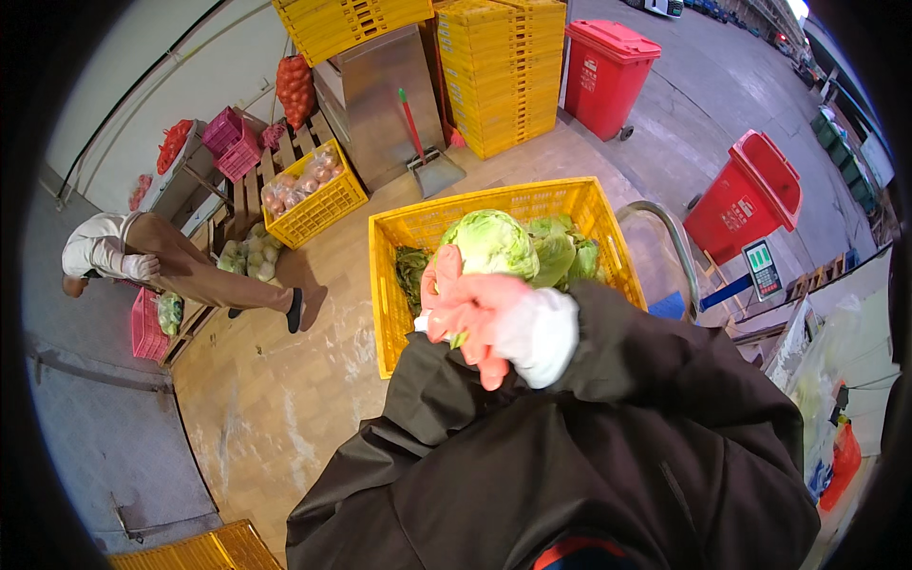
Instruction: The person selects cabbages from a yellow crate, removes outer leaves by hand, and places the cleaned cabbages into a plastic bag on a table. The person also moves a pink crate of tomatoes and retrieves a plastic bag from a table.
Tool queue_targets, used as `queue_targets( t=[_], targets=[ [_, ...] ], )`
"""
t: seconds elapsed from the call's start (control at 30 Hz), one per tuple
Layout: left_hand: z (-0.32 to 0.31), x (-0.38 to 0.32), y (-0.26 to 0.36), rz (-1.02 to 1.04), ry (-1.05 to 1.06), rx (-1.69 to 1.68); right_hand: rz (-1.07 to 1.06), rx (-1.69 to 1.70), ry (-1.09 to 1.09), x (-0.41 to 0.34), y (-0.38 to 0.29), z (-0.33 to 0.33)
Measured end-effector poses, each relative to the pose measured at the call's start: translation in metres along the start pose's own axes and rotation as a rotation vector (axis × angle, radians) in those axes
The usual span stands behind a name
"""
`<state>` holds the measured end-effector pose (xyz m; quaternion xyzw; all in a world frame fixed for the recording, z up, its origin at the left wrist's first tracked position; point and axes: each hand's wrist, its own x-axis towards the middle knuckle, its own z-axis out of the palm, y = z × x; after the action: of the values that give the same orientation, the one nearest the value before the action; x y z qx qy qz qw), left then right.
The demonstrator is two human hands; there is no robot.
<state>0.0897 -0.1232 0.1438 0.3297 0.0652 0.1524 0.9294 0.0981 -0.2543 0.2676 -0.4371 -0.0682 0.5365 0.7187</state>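
A pale green head of lettuce (pixel 496 244) is held up over a yellow plastic crate (pixel 499 192). My left hand (pixel 443 269), in a pink glove, rests against the lettuce's near left side and appears to hold it; my right hand hides much of it. Blurred, my right hand (pixel 479 313) crosses in front, pink-gloved with a white cuff and fingers partly bent. A small green leaf piece (pixel 458 340) shows among its fingers; whether they grip it cannot be told. Inside the crate lie bagged or loose green heads (pixel 554 256) and darker leaves (pixel 412 274).
Another person (pixel 178 260) bends at the left by pallets and a pink crate (pixel 149 328). A yellow crate of bagged onions (pixel 317 214), a dustpan (pixel 436 174) and stacked yellow crates (pixel 499 85) stand beyond. To the right are red bins (pixel 744 196) and a scale display (pixel 762 269).
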Motion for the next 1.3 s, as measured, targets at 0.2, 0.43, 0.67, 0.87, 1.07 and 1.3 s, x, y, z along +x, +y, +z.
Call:
queue_targets(
  t=[0.2, 0.43, 0.67, 0.87, 1.07, 1.3],
  targets=[
    [0.018, 0.004, 0.013, -0.300, 0.190, -0.266, -0.449, -0.433, 0.055, -0.018, -0.033, -0.085],
    [0.019, 0.014, 0.013, -0.187, 0.128, -0.191, -0.307, -1.336, 0.601, 0.007, 0.006, -0.092],
    [0.007, 0.024, -0.006, -0.113, 0.071, -0.194, -0.439, -1.605, 0.485, 0.022, -0.020, -0.069],
    [-0.005, 0.035, -0.012, -0.126, 0.034, 0.081, -0.191, -1.914, 0.312, 0.035, 0.003, -0.058],
    [0.008, 0.034, -0.006, -0.298, 0.115, -0.164, -0.523, -1.432, -0.032, 0.014, -0.004, -0.055],
    [0.014, 0.039, 0.006, -0.180, 0.176, -0.285, -0.218, -0.939, 0.206, -0.002, -0.016, -0.105]
  ],
)
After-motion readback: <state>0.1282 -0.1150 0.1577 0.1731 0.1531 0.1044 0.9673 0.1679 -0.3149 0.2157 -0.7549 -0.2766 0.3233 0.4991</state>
